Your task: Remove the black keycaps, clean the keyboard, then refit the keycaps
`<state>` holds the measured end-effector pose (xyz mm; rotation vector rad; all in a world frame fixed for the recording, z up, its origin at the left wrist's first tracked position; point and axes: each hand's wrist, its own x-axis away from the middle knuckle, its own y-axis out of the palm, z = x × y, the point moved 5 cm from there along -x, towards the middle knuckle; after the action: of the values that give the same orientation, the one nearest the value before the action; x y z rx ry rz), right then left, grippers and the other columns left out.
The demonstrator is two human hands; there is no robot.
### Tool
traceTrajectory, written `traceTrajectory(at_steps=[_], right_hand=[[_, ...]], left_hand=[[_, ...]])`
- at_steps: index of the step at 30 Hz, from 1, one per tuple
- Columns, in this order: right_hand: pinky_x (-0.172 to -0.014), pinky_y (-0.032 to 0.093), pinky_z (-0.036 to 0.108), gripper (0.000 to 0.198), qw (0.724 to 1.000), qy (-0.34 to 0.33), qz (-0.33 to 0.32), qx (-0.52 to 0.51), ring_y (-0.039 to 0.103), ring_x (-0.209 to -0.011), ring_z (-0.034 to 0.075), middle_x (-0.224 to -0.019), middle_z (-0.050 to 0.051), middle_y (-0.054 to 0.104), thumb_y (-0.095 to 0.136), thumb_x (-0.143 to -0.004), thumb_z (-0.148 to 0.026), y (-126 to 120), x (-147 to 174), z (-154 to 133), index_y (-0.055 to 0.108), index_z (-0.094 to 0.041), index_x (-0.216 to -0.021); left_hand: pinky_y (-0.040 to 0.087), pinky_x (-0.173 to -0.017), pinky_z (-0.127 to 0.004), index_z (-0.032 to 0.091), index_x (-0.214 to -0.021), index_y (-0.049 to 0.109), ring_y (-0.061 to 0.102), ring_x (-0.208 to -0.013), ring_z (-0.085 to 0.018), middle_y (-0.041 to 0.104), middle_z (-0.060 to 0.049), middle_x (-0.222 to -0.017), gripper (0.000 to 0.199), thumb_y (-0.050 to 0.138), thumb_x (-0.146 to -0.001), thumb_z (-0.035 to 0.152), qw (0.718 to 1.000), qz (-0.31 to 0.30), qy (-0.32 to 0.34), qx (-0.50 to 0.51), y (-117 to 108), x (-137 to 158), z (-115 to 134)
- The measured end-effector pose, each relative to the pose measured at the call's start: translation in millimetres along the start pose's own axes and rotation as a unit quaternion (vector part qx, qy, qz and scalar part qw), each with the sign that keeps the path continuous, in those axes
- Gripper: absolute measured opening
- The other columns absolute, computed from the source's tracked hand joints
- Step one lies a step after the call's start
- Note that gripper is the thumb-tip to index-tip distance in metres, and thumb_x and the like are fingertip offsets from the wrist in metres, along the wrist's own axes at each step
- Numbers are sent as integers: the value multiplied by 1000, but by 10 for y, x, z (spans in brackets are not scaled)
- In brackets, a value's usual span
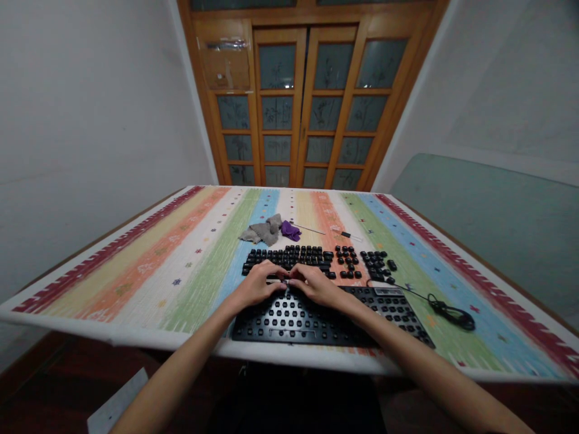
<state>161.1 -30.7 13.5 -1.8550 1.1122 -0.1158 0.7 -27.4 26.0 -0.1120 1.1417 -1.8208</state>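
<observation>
A black keyboard base (289, 322) without its keycaps lies at the table's near edge, rows of bare key posts showing. Over its upper left part my left hand (259, 284) and my right hand (320, 287) meet, thumbs and fingertips drawn together. Whatever they pinch is small and mostly covered by the fingers; I cannot make it out. Just beyond the hands, loose black keycaps (312, 256) are laid out in keyboard order, with the arrow-key group (347, 261) and the number-pad group (374, 264) to the right.
Behind the keycaps lie a grey cloth (265, 230), a purple cloth (290, 231), a thin rod (310, 229) and a small black-and-clear brush-like tool (350, 235). A coiled black cable (452, 313) rests on the right. A striped tablecloth (181, 259) covers the table.
</observation>
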Motion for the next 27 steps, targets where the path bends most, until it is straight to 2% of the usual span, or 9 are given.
traceTrajectory(at_steps=[6,15,23,27], right_hand=[[-73,48,30,9,994,-70,38,79,60,-81,18,-85,6,64,57,-94,-20,92,58,-7,62,-18,-87],[-73,50,30,5,995,-71,24,59,63,-80,18,-87,6,67,61,-90,-18,30,104,-71,65,-17,-92],[-71,50,29,2,995,-65,49,65,64,-78,18,-83,6,68,66,-89,-19,81,96,16,67,-18,-87],[-71,49,28,2,996,-58,60,44,64,-78,18,-83,5,68,67,-87,-18,63,107,3,67,-17,-85]], left_hand=[[48,-84,-33,20,-91,75,61,-91,-20,74,-3,-90,10,73,-82,22,1000,-1,29,4,48,86,-81],[48,-85,-34,19,-93,72,58,-92,-20,71,-5,-91,9,70,-86,24,997,-11,67,-26,47,111,-2],[48,-84,-35,19,-90,72,56,-91,-20,71,-5,-88,6,69,-86,19,994,-3,99,-48,77,113,14],[49,-84,-35,18,-91,72,57,-90,-20,72,-5,-88,7,67,-87,20,994,14,94,-46,79,125,14]])
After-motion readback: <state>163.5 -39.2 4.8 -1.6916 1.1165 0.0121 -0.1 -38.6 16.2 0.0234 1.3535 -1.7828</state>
